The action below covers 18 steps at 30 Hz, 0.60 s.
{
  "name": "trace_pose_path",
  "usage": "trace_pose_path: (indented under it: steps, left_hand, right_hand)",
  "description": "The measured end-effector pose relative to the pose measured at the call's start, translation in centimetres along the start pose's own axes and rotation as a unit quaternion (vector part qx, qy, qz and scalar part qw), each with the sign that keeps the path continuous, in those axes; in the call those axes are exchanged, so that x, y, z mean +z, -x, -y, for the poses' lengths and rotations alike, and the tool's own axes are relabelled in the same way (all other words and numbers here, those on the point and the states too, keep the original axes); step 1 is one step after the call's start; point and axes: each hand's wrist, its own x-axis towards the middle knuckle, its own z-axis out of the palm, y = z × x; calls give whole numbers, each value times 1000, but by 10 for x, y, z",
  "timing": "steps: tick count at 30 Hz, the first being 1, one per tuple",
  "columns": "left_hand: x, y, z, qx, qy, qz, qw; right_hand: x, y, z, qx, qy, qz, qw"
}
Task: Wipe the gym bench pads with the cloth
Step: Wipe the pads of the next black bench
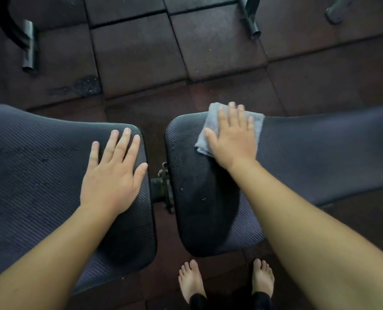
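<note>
Dark rubber floor tiles point(139, 52) fill the top; metal tube point(30, 48) upper left, another tube point(250, 21) upper right.

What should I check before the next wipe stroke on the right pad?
1. Is the cloth pinned flat under the right hand: ok.
2. Is the left hand flat on the left pad: ok.
3. Is the right pad free of specks: not ok, some lie near its left end.
4. Are both hands away from the metal hinge between the pads: ok.
5. Is the cloth's underside clean: cannot tell, hidden.
</note>
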Motion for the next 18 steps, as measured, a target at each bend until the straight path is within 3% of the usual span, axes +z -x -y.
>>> trace_pose_path:
  steps: [4, 6, 9, 11, 13, 15, 18]
  left_hand:
    - [-1, 1, 1, 9, -1, -6, 1000]
    - [-2, 1, 0, 11, -3, -12, 1000]
    - [0, 0, -1, 14, -3, -13, 1000]
    - [1, -1, 0, 13, -9, -9, 1000]
    - [2, -1, 1, 12, -9, -8, 1000]
    - [3, -1, 1, 12, -5, -6, 1000]
    - [3, 0, 1, 10, -2, -6, 1000]
  right_hand:
    - [4, 18, 14, -198, 17, 36, 979]
    - [-1, 5, -14, -228, 13, 34, 973]
    - [-7, -15, -34, -117, 17, 23, 993]
    - [-5, -21, -6, -24, 12, 13, 1000]
    - [0, -15, 37, -16, 14, 18, 1000]
    - [6, 2, 67, -116, 27, 31, 992]
    - [8, 8, 51, -278, 33, 47, 959]
